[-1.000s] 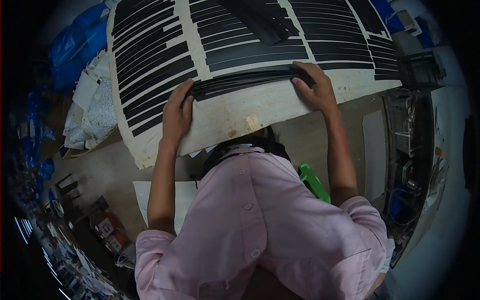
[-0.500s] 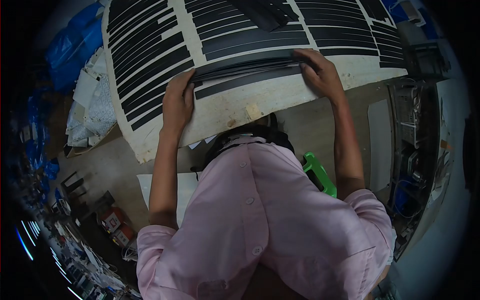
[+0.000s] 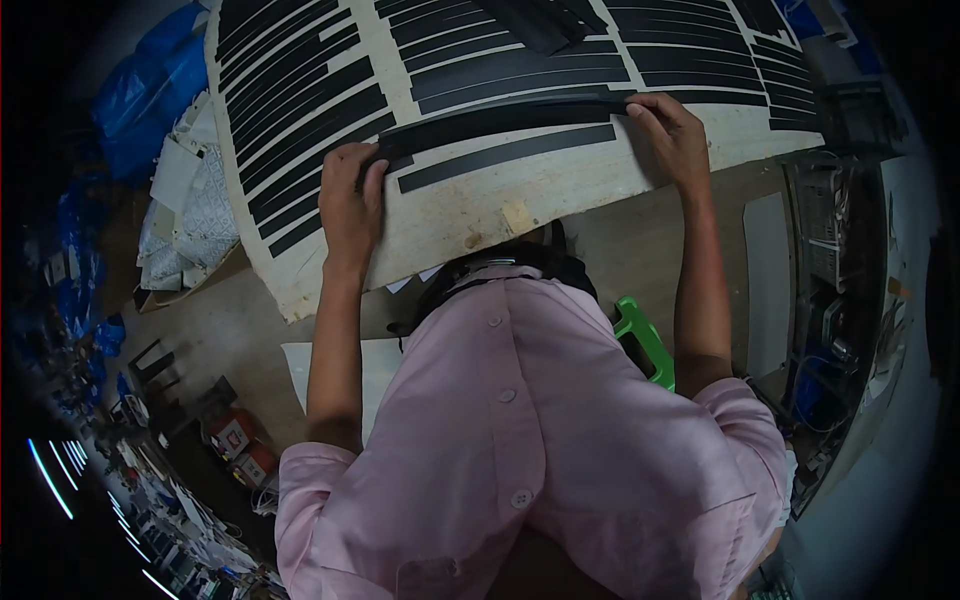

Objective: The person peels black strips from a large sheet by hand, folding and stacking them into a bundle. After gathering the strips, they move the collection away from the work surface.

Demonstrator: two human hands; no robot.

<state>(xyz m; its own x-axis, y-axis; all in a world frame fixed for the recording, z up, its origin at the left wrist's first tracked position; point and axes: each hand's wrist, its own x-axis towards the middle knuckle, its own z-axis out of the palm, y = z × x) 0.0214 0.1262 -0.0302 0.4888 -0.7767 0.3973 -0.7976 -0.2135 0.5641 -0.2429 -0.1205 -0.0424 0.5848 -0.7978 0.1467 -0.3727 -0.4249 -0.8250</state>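
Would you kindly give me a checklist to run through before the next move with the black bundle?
1. Left hand gripping one end of the black bundle: ok.
2. Right hand pinching the opposite end: ok.
3. Front strip, on the near side of the bundle, lying fully on the board: ok.
4. Laid-out strips all uncovered: not ok; a dark pile lies over part of the middle column.
5. Number of layers in the bundle: cannot tell; they merge in the dark.
6. Bundle lifted fully off the board: cannot tell from this overhead view.
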